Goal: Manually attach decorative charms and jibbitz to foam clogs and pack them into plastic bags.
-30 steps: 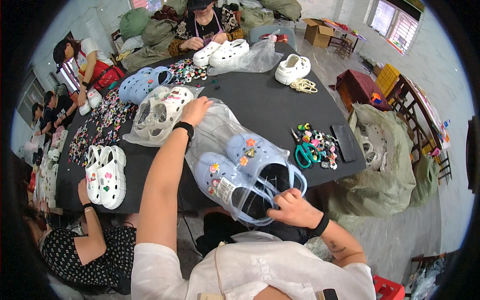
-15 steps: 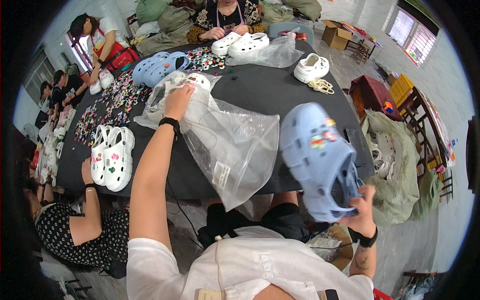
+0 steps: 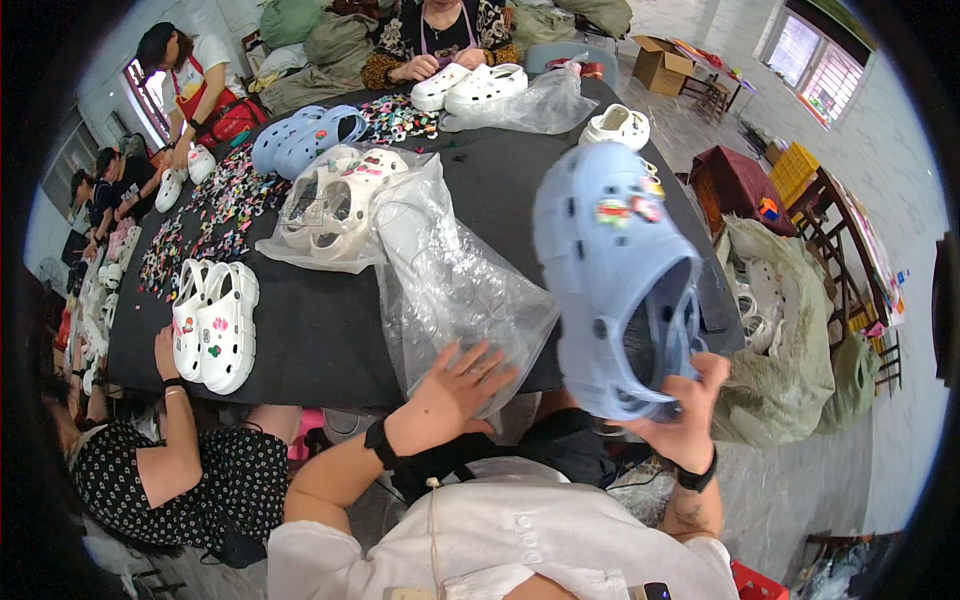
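My right hand (image 3: 682,418) grips a light blue clog (image 3: 610,270) by its heel end, holding it tilted above the table's right side. Colourful charms sit on the toe of this clog. Spread fingers of my left hand (image 3: 450,398) lie over the near end of a clear plastic bag (image 3: 455,290), by the table's near edge. At the bag's far end are white clogs (image 3: 335,215) with charms, partly hidden by the plastic. I cannot tell whether the left palm touches the bag.
Several loose charms (image 3: 215,215) cover the left of the black table (image 3: 320,330). Another blue pair (image 3: 300,140) lies beyond the bag, white clogs (image 3: 228,325) at left. A sack of white shoes (image 3: 770,340) stands right. Co-workers sit opposite and to the left.
My left hand has left the bagged white clogs and come back to the bag's near end, fingers spread. My right hand has shifted slightly left with the blue clog, now more upright.
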`<state>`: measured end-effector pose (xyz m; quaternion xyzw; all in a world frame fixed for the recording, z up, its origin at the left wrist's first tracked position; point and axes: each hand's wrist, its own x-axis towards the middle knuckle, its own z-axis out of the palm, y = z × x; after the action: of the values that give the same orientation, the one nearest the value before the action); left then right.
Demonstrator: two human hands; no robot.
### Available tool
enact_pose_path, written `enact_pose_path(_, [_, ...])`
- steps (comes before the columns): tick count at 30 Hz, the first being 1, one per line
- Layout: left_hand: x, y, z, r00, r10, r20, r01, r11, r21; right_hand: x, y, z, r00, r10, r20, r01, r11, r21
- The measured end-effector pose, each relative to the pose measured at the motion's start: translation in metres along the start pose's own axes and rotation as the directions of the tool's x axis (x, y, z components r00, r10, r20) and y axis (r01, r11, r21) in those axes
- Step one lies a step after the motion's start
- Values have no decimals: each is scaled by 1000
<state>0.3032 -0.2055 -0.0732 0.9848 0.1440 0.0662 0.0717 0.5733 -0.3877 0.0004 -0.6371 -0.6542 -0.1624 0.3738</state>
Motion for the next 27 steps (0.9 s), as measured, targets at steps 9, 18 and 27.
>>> enact_pose_path(9, [-79, -20, -15, 957, -275, -93, 260, 954, -147, 6, -42, 134, 967, -152, 205, 137, 987, 82])
enact_pose_path(18, [-59, 10, 0, 775, -547, -317, 384, 806, -451, 3, -67, 150, 956, -153, 251, 124, 984, 125])
enact_pose_path(27, [-47, 0, -15, 789, -450, -418, 375, 892, -253, 0, 38, 85, 958, 283, -34, -248, 886, 392])
